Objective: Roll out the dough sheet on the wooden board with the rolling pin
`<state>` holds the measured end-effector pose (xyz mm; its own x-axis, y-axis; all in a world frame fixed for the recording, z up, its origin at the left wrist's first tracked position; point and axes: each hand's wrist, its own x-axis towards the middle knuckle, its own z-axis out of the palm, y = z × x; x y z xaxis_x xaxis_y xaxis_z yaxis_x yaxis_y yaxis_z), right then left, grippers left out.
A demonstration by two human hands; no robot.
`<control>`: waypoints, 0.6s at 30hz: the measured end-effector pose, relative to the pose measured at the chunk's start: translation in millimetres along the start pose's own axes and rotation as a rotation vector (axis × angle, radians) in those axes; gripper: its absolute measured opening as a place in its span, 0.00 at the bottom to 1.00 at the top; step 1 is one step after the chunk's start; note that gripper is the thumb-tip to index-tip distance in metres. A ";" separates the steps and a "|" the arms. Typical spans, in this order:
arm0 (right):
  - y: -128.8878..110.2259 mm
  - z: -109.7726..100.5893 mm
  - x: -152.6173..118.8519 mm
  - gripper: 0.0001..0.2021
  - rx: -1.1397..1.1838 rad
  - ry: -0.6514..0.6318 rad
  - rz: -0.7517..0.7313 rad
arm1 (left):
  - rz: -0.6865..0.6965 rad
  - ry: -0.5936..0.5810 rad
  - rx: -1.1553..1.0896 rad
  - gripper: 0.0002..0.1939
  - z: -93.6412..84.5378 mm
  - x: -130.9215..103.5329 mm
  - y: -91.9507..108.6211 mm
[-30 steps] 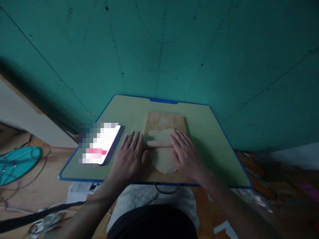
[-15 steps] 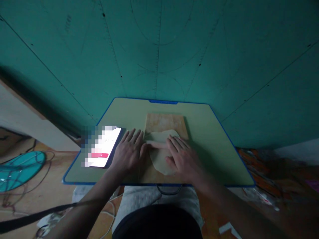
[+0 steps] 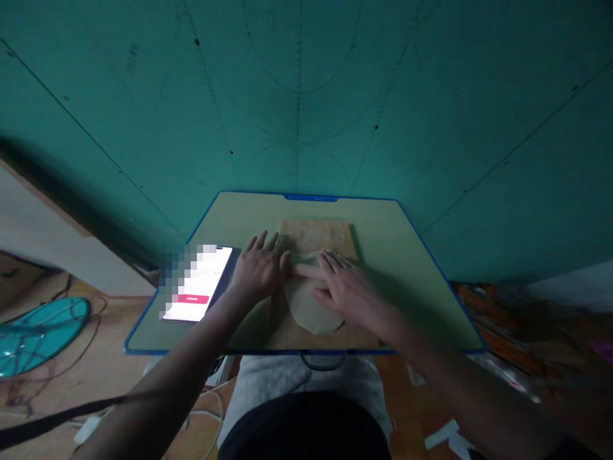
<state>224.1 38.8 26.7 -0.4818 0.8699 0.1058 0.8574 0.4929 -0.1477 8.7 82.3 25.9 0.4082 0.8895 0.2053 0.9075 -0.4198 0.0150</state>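
Note:
A pale rolling pin lies crosswise on a flat, rounded sheet of dough. Under the dough is a wooden board. My left hand rests over the pin's left end, fingers stretched forward and spread, palm down. Over the pin's right part lies my right hand, its fingers extended and its thumb out above the dough. Both hands press from above rather than wrap round the pin, whose ends they hide. The dough's far right edge is covered by my right fingers.
The board sits on a small light-green table with a blue rim. A phone with a lit screen lies left of my left hand. A green wall rises behind the table. Cables and a turquoise round item are on the floor at left.
Both hands have moved slightly away from me, and the rolling pin has rolled a little toward the dough's far edge. My left fingers are more spread. The view has shifted slightly.

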 end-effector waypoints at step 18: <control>8.0 -4.5 0.6 0.23 0.035 0.008 -0.030 | 0.000 0.014 0.028 0.23 4.3 16.7 -1.7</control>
<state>231.5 43.2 30.1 -0.5059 0.8544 0.1188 0.8356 0.5196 -0.1782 14.4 98.6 25.0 0.4071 0.8868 0.2189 0.9099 -0.4146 -0.0127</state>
